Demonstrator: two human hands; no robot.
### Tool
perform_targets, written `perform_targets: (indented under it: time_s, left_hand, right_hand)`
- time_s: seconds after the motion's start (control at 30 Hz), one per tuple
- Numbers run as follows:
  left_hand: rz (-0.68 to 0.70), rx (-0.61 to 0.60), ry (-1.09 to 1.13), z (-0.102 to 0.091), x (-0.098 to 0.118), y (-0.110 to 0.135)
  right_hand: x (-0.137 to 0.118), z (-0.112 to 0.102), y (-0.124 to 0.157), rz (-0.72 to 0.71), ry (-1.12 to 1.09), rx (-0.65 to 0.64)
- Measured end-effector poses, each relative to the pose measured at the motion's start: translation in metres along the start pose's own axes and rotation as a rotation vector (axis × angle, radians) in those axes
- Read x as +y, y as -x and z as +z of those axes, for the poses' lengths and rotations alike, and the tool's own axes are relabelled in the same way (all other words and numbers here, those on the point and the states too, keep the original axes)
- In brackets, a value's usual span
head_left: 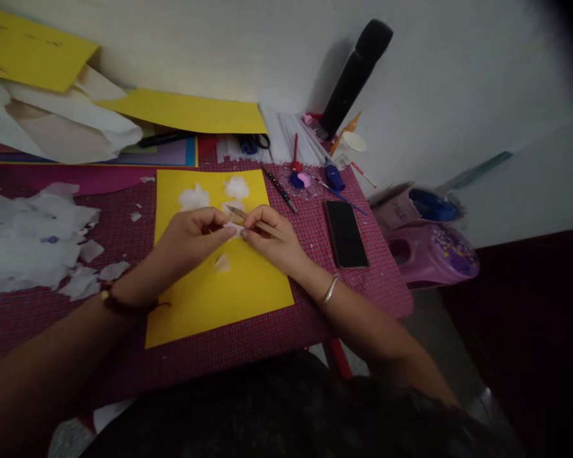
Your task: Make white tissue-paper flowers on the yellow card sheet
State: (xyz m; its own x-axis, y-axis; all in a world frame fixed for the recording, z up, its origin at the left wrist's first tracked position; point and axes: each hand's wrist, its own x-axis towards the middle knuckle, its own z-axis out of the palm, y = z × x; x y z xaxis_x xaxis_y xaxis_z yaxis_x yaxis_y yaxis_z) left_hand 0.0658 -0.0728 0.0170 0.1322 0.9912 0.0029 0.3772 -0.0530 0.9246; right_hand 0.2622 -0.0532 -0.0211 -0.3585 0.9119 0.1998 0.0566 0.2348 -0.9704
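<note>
Right fingers (269, 217) hold what looks like a pencil (239, 212)

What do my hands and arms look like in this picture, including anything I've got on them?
Both hands are bare, with no gloves, and no sleeves show on the forearms. The left hand has a dark, cord-like bracelet at its wrist, with a yellowish bead and a thin loose end. The right hand has a slim, silvery bangle at its wrist.
</note>
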Motion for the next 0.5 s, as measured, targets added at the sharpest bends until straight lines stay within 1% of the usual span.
perform_targets:
  time_s: [0.07, 0.13, 0.2, 0.23, 0.33, 0.4, 0.5]
  left_hand:
    - [-0.039, 0.068, 0.116, -0.014, 0.003, -0.004]
    - [-0.084, 0.199, 0.212, -0.029, 0.004, -0.010]
    - [-0.146, 0.313, 0.246, -0.041, 0.002, -0.016]
    - [-0.172, 0.344, 0.254, -0.045, -0.001, -0.019]
    - [-0.186, 0.362, 0.281, -0.049, -0.014, -0.026]
    - [-0.177, 0.353, 0.289, -0.048, -0.021, -0.029]
    - [-0.183, 0.344, 0.284, -0.044, -0.024, -0.030]
  right_hand:
    - [0.000, -0.005, -0.002, -0.029, -0.029, 0.045]
    - [0.000, -0.012, -0.004, -0.062, -0.053, 0.091]
    - [-0.002, -0.018, -0.006, -0.066, -0.028, 0.120]
    - [-0.002, -0.021, -0.006, -0.060, -0.006, 0.128]
    - [-0.002, -0.024, -0.007, -0.048, 0.045, 0.120]
    - [-0.001, -0.023, -0.007, -0.059, 0.076, 0.105]
    - [0.004, -0.021, -0.007, -0.070, 0.112, 0.075]
